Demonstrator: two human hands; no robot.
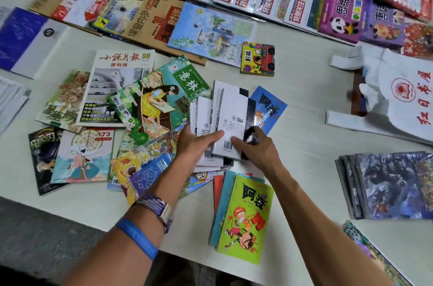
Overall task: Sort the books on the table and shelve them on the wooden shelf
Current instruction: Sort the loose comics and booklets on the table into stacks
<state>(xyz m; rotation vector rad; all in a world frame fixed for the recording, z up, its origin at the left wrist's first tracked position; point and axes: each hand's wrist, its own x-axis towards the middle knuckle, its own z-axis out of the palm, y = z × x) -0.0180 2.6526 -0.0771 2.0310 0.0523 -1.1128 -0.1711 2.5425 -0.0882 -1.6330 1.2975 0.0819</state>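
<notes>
The table (304, 88) is plain white, and the books under the two hands have white backs with black edges and little striped barcodes (234, 109). Close by lies a bright green book (246, 220) with red and orange cartoon figures, a blue book (269, 105) with black letters, and a small yellow book (257, 58) with a red truck on it. A purple book (341, 16) shows a black and white panda, a white bag (403, 100) has red writing and a red round mark, and the left arm wears a blue band (138, 237) and a purple woven strap (152, 203).
</notes>
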